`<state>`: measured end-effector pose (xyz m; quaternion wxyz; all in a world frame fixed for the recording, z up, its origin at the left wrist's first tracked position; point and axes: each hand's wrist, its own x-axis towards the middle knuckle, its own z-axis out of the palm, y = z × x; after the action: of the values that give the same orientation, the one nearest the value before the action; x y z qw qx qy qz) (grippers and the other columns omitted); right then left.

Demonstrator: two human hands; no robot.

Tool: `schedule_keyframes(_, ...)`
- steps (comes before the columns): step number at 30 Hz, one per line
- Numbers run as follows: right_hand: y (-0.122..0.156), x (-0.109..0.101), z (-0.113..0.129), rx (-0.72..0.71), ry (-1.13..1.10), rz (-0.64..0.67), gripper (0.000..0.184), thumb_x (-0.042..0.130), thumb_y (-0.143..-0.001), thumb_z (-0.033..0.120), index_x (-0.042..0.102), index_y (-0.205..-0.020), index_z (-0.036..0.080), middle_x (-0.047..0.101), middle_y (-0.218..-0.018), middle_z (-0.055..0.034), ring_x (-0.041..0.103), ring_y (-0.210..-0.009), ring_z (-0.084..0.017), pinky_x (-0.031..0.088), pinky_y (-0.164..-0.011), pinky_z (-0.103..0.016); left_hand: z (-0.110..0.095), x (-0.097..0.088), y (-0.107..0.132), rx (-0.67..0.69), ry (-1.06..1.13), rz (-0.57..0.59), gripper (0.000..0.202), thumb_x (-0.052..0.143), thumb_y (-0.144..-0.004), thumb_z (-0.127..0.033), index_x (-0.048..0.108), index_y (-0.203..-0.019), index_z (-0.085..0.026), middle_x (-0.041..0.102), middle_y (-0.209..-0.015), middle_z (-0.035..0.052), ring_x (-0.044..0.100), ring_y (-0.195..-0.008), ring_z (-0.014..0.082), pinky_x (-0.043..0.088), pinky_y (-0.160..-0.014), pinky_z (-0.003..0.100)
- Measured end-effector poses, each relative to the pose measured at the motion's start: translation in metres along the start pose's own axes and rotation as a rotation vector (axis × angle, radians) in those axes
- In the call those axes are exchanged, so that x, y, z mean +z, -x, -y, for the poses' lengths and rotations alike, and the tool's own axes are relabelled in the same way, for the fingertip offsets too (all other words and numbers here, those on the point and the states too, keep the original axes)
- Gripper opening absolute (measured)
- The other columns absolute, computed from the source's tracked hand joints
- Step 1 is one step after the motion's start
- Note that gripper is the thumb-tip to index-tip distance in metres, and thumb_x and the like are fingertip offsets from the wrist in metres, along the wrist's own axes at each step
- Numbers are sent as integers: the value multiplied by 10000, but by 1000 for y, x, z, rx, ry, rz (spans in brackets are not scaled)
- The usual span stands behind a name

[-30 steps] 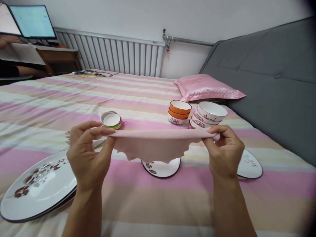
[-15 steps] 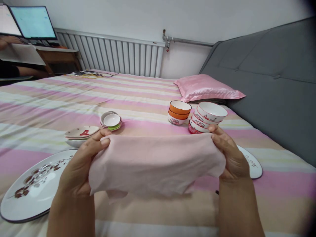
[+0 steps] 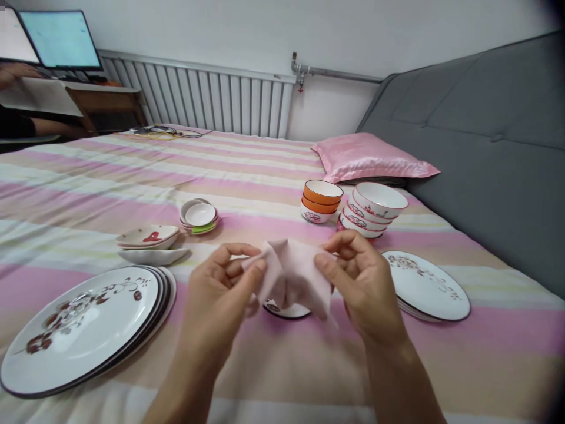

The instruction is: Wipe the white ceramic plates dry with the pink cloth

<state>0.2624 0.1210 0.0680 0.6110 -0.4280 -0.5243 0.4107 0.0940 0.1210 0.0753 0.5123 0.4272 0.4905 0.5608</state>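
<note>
A pale pink cloth (image 3: 300,265) hangs bunched between my two hands above the bed. My left hand (image 3: 220,288) pinches its left side between thumb and fingers. On the other side my right hand (image 3: 359,280) grips the cloth the same way. Below the cloth lies a white plate with a dark rim (image 3: 289,311), mostly hidden by it. To the left rests a stack of large oval plates (image 3: 97,324) with brown flower patterns. Right of my right hand sits a smaller stack of flowered plates (image 3: 430,288).
Farther back stand orange and white bowls (image 3: 322,203), red-rimmed bowls (image 3: 375,206), small dishes (image 3: 200,215) and leaf-like dishes (image 3: 148,238). A pink pillow (image 3: 371,156) leans by the grey headboard (image 3: 477,118). Cables (image 3: 168,132) lie at the bed's far edge; a person sits at a desk (image 3: 101,97).
My hands have come closer together and the cloth, stretched wide before, is now gathered between them. The plate beneath it and more of both side stacks have come into sight.
</note>
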Motion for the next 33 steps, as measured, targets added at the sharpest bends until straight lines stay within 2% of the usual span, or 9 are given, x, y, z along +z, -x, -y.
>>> schedule_keyframes(4,10,10,7,-69,77,189,188,651,-727,287,520,-848,227,568,-801,14,563,-660,-98,445,-540,-193,9,17,16,76,-47,173,263,671,-695,-340,579,-892,-192,680,-727,30,620,-588,161,450,-491,228)
schedule_keyframes(8,8,3,12,-83,65,321,332,652,-733,310,504,-1022,240,626,-889,-24,612,-796,-147,487,-653,-248,8,18,21,133,-121,191,309,631,-745,-342,576,-1019,-212,689,-881,57,643,-740,199,488,-615,269)
schedule_keyframes(11,8,-2,14,-59,49,377,370,619,-768,321,470,-1100,252,639,-992,-56,608,-934,-187,491,-722,-292,5,16,19,197,-172,168,407,698,-677,-310,571,-1054,-220,684,-918,65,640,-826,226,496,-683,288)
schedule_keyframes(14,7,-5,13,-68,52,418,341,584,-798,307,463,-1115,266,642,-1011,-50,605,-955,-188,487,-752,-316,3,12,14,247,-249,153,385,686,-686,-276,570,-1048,-217,677,-839,47,637,-782,202,493,-640,257)
schedule_keyframes(17,3,-9,9,-186,150,304,297,602,-783,278,496,-1060,265,633,-957,-26,606,-908,-173,481,-773,-327,1,6,11,276,-281,179,247,599,-760,-230,575,-1004,-204,658,-833,30,621,-739,154,477,-595,209)
schedule_keyframes(19,-1,-12,7,-274,306,243,400,685,-703,276,510,-1063,267,595,-1044,-31,557,-1016,-197,448,-865,-360,-1,3,11,289,-289,202,204,578,-767,-186,576,-971,-195,649,-828,18,613,-722,131,468,-586,183)
schedule_keyframes(22,-4,-15,7,-291,496,374,606,771,-589,275,498,-1130,279,475,-1262,-43,404,-1215,-239,344,-1003,-399,-6,-2,14,304,-301,236,211,571,-760,-140,572,-962,-199,638,-807,0,602,-699,107,457,-569,152)
schedule_keyframes(28,-4,-16,5,-235,350,548,328,700,-684,192,517,-951,249,489,-1248,-40,449,-1181,-203,379,-973,-362,-10,-8,16,349,-324,204,238,569,-739,-109,577,-947,-224,629,-767,-24,597,-668,93,450,-543,129)
schedule_keyframes(33,-6,-14,6,-288,438,660,165,652,-738,198,586,-887,222,566,-1153,-43,462,-1159,-198,378,-952,-329,-13,-13,18,378,-346,171,221,587,-706,-132,592,-915,-205,628,-723,-10,594,-608,116,451,-493,159)
